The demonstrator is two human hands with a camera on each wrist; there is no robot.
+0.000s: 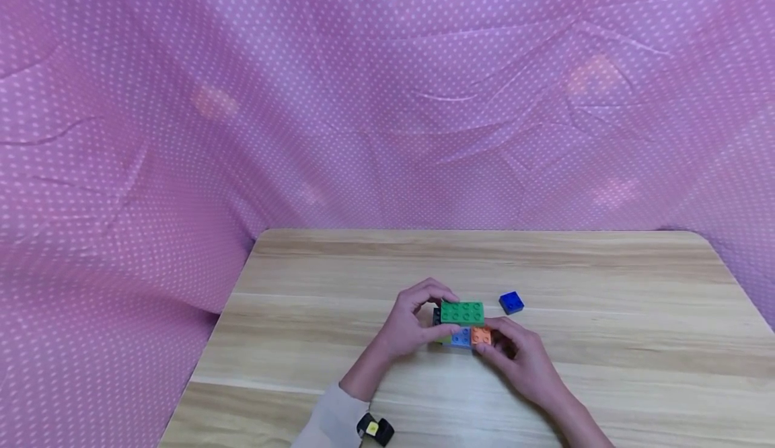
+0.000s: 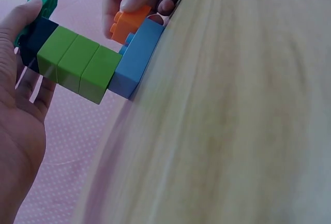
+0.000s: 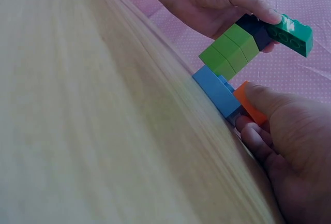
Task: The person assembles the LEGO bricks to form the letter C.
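Note:
A long light blue brick (image 2: 135, 62) lies on the table, with several lime green bricks (image 2: 80, 64) stacked on its left end. On top of these sits a dark brick (image 2: 37, 40), capped by a long green brick (image 1: 462, 313) that juts out to the right. My left hand (image 1: 404, 325) grips the top of the tower, thumb and fingers at the green brick's left end. Lower down, my right hand (image 1: 525, 362) pinches an orange brick (image 1: 481, 336) at the light blue brick's right end. Whether the orange brick is fully seated, I cannot tell.
A loose dark blue brick (image 1: 511, 303) lies on the wooden table (image 1: 339, 266), behind my right hand. Pink dotted cloth (image 1: 375, 98) hangs behind the table and along its left side. A black strap (image 1: 383, 431) is at my left wrist.

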